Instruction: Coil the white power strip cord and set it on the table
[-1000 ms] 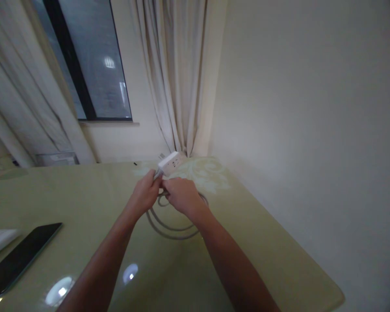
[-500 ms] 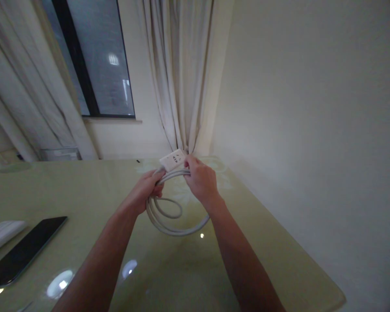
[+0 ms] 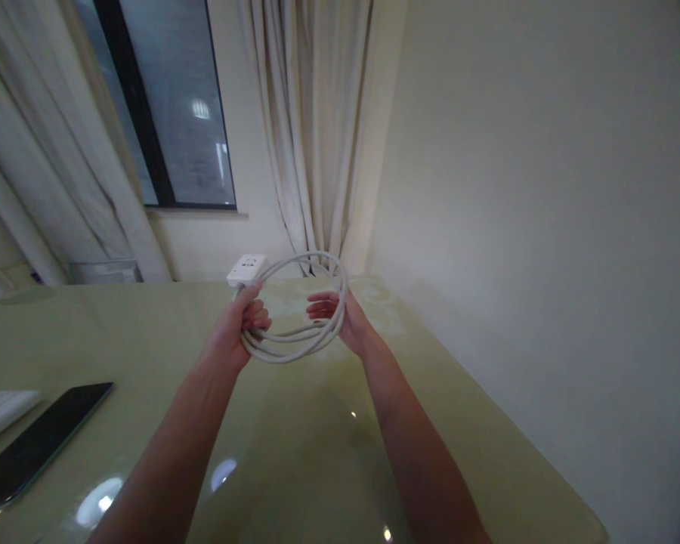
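Observation:
A pale grey extension cord (image 3: 295, 355) is wound into a round coil of several turns, held up above the table. My left hand (image 3: 241, 321) is closed round the coil's left side. Just above that thumb, the cord's white socket block (image 3: 248, 269) sticks up, its outlet holes showing. At the coil's right side is my right hand (image 3: 351, 321), fingers stretched to the left inside the ring, with the turns of cord crossing in front of the hand. Its thumb is hidden, and whether the cord rests on the hand I cannot tell.
The glossy green table (image 3: 295, 468) ends at a plain wall (image 3: 544, 227) on the right. To the left lie a dark flat tablet-like slab (image 3: 45, 438) and a white object (image 3: 3, 412). Behind the table hang curtains (image 3: 317, 136) beside a window (image 3: 175, 98).
The coil has risen and become a rounder ring. The socket block has moved left with my left hand. My right hand has loosened, and its fingers now extend inside the ring.

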Demonstrator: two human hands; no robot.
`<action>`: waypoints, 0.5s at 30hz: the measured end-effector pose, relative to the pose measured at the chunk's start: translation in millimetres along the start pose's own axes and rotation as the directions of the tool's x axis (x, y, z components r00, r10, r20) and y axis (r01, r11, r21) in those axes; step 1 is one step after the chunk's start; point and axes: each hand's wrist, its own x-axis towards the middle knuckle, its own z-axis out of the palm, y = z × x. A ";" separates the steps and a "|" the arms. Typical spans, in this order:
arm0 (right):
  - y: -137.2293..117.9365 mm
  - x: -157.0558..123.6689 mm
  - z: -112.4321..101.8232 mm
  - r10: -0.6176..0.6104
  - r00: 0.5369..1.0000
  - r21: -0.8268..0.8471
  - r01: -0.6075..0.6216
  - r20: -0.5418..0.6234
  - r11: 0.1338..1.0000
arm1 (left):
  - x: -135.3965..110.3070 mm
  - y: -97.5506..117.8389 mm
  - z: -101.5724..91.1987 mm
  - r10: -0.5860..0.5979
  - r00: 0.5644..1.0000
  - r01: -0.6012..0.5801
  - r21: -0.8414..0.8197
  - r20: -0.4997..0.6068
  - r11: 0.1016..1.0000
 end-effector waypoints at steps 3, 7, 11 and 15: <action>9.1 3.5 0.8 0.200 0.969 -0.029 -0.198 0.142 0.980 | -1.4 -1.0 3.5 0.130 0.991 -0.130 0.000 -0.039 0.991; 21.2 9.2 5.8 0.084 0.981 -0.004 -0.085 0.173 0.996 | -2.3 -2.4 4.9 0.289 0.953 -0.283 0.074 -0.095 0.956; 31.4 14.8 15.3 -0.033 0.999 -0.049 0.034 0.024 0.998 | 1.3 -6.6 0.1 0.384 0.911 -0.356 0.187 -0.147 0.916; 28.2 7.8 25.7 -0.106 0.994 0.009 0.106 -0.013 0.994 | 7.8 -10.7 -6.9 0.478 0.843 -0.421 0.248 -0.249 0.872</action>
